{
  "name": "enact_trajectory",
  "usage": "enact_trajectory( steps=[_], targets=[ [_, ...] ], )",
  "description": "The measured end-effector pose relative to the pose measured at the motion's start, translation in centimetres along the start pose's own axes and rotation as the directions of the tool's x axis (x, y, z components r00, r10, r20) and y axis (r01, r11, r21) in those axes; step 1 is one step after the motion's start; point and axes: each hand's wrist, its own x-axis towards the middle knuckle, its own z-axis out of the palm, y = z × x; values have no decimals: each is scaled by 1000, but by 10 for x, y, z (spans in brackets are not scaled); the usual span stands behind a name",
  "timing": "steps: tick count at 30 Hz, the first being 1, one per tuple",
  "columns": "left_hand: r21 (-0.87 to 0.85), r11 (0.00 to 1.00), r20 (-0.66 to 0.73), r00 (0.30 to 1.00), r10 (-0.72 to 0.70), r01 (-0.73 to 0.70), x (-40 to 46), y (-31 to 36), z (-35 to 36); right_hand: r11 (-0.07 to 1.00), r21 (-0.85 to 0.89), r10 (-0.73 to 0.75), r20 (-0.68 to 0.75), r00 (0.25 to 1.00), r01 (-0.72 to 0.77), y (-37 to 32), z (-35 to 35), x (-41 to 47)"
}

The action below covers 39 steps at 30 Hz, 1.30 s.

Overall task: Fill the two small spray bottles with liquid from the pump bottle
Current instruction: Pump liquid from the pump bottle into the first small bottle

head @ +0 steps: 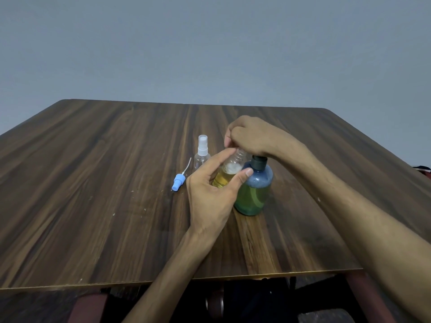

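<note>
My left hand [210, 194] grips a small clear spray bottle [229, 171] without its cap, tilted, holding yellow liquid with white foam on top. Its threaded neck sits under my right hand [251, 136], which rests on top of the pump bottle [254, 192] and hides the pump head. The pump bottle is blue-green with a dark collar and holds yellow-green liquid. A second small clear spray bottle [202, 155] with a white cap stands upright just behind and left. A blue spray cap [179, 180] with its dip tube lies on the table to the left.
A dark wood-grain table [93, 183] carries everything; its near edge runs across the bottom of the view. A plain grey wall rises behind. Dark chair or table-frame parts show below the edge.
</note>
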Motion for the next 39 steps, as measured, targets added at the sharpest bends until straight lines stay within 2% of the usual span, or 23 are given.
enact_trajectory(
  steps=[2,6,10,12,15,30,34,39],
  targets=[
    [-6,1000,-1,1000,-9,9,0,1,-1,1000,-25,16,30,999,-15,-1,3,0],
    [1,1000,16,1000,3,-3,0,-3,-2,999,49,-5,-54,999,8,0,-3,-2],
    [-2,1000,12,1000,0,0,1,-1,-1,1000,4,26,43,999,-26,0,3,0],
    [2,1000,8,1000,13,-13,1,-2,-2,1000,1,19,21,1000,-19,-1,0,0],
    [6,1000,9,1000,6,-6,0,-3,-2,996,85,6,-29,1000,-3,-1,-4,-1],
    [-2,1000,12,1000,4,-4,0,-4,-1,999,32,-4,-23,1000,5,1,1,-2],
    [-21,1000,16,1000,4,-4,-1,-1,0,994,110,-2,-31,1000,6,0,-4,-2],
    [-31,1000,15,1000,6,-5,-1,0,0,1000,15,2,26,1000,-2,-3,3,-3]
  ],
)
